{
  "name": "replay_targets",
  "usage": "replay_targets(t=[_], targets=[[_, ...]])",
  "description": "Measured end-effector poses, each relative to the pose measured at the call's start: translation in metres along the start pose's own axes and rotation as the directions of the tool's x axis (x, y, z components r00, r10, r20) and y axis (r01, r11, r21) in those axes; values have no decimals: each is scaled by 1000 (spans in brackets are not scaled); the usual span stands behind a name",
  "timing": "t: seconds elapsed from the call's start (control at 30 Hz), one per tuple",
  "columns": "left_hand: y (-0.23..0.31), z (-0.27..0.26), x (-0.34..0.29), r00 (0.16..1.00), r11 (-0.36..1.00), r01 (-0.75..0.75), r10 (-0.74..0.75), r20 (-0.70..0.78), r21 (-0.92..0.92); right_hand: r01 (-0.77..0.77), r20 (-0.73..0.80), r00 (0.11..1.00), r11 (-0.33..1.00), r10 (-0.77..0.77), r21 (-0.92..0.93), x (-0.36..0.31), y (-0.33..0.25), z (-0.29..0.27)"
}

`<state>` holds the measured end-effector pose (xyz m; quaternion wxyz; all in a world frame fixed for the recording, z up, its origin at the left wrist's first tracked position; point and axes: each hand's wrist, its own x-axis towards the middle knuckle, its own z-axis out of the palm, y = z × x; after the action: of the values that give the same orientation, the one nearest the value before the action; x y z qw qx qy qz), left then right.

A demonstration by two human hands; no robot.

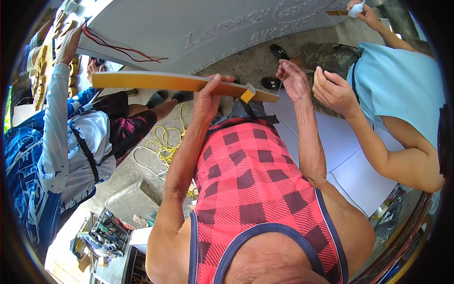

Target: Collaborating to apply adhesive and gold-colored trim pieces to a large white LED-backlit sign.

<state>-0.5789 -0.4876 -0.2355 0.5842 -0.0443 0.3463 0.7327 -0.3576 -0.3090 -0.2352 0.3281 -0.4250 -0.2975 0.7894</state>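
Observation:
My left hand (209,98) is closed around a long gold strip (146,82) with a pale upper edge, held level in front of my body. Near its right end, a small yellow block-like piece (248,93) sticks out. My right hand (295,81) is raised to the right of the strip, apart from it, with its fingers pinched together. Below those fingertips shows a thin pale strand (280,87), which seems to be held in them. Close beside my right hand is a co-worker's curled hand (333,91); what it holds, if anything, cannot be made out.
A large grey panel (156,33) with raised lettering stands ahead, red wires (118,47) hanging from it. Co-workers stand on both sides; the right one holds a whitish wad (355,10). Yellow cord (163,146) lies on the floor. White sheets (340,146) lie at right.

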Motion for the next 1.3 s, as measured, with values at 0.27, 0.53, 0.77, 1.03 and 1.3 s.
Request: replay_targets(t=[0.27, 0.53, 0.77, 1.03, 1.3], targets=[[-1, 45, 22, 992, 995, -43, 31, 125, 90, 4, 104, 994, 973, 20, -230, -23, 0, 43], [1, 37, 21, 990, 999, -41, 38, 134, 26, 117, 45, 993, 800, -112, -588, -13, -8, 30], [-7, 13, 22, 998, 989, -64, 66, 9, -134, 29, -76, 995, 932, -60, -362, 11, 0, 9], [-14, -12, 21, 996, 977, -82, 77, -34, -198, 43, -123, 989, 967, -76, -252, 21, -1, -19], [-10, -32, 8, 994, 987, -103, 98, -44, -122, 80, -100, 972, 701, -212, -708, 8, -20, -17]])
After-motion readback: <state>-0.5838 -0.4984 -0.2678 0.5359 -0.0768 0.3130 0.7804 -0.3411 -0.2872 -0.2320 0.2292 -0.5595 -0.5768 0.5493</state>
